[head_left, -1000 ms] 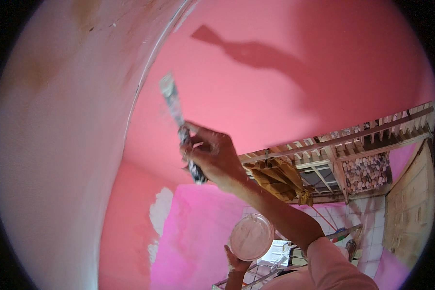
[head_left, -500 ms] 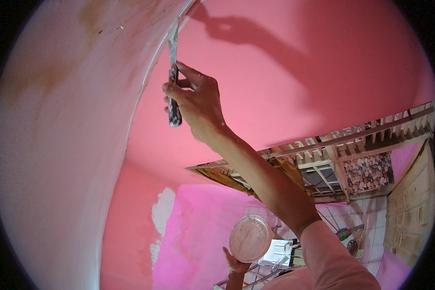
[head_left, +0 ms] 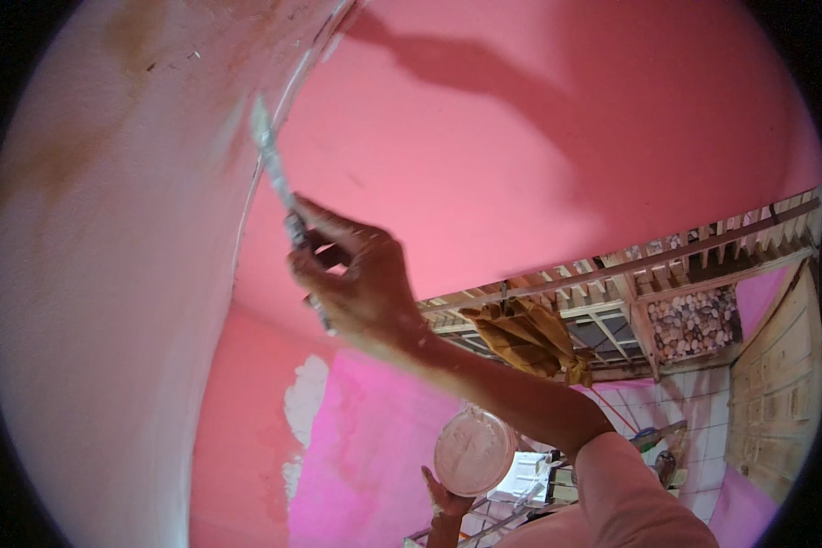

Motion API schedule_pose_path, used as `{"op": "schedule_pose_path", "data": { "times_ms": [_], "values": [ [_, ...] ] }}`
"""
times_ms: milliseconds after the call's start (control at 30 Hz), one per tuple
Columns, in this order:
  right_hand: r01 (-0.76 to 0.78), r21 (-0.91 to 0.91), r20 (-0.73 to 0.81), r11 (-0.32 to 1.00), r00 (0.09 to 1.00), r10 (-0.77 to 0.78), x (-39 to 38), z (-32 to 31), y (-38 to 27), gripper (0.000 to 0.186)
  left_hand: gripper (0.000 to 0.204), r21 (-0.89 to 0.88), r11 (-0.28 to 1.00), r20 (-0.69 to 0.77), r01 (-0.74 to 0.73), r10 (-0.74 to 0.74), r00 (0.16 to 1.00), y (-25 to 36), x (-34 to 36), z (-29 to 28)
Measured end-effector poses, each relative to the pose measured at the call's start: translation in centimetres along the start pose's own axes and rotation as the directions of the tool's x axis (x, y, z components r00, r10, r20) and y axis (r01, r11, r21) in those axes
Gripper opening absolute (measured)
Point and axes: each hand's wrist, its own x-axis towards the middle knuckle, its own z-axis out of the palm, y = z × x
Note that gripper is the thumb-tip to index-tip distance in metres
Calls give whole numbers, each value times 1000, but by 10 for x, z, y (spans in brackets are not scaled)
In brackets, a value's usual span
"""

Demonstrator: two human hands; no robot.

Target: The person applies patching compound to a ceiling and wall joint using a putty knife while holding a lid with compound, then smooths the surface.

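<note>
My right hand point(head_left: 361, 288) is closed round the handle of a putty knife point(head_left: 269, 151), whose blade is smeared with pale filler. The blade points up and left, close to the whitish ceiling point(head_left: 110, 301) beside its seam with the pink wall point(head_left: 484, 173). I cannot tell whether the tip touches. Lower down, my left hand point(head_left: 447, 495) supports a round tub point(head_left: 473, 449) from its side and underneath. Pale pinkish paste coats the tub's inside. Part of the left hand's grip is hidden behind the tub.
Far below are a tiled floor point(head_left: 699, 402), a white panel-like object point(head_left: 523, 477) and metal bars point(head_left: 498, 522). A wooden window frame with slats point(head_left: 630, 274) carries a hanging brown cloth point(head_left: 521, 333). A wooden door point(head_left: 776, 384) stands at the right. White patches point(head_left: 306, 397) mark the wall.
My right hand has moved down and left with the putty knife, bringing the blade from the seam's upper part over toward the ceiling. The left hand and tub have barely moved.
</note>
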Motion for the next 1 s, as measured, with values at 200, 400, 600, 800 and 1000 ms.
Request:
{"op": "schedule_pose_path", "data": {
  "times_ms": [200, 400, 600, 800, 1000],
  "values": [
    [-132, 78, -73, 988, 988, 138, 55, -42, -1, 47, 86, -50, 999, 48, 12, -10, 999, -4, 10, -4],
    [-102, 97, 1, 990, 995, 102, 63, -21, -13, 48, 86, -77, 997, 79, 4, 2, 997, 0, 0, 3],
    [37, -93, 106, 995, 994, -27, 12, -13, -15, 46, 87, -14, 1000, 60, 6, -5, 998, -5, -6, 11],
    [-405, 47, 237, 913, 892, 384, -50, -64, -3, 40, 86, -138, 990, 41, -9, 15, 999, -10, 9, 11],
    [-666, -152, 78, 730, 728, 681, -117, -146, 22, 46, 87, 535, 464, 324, -706, 659, 679, -25, 73, 16]
  ]
}}
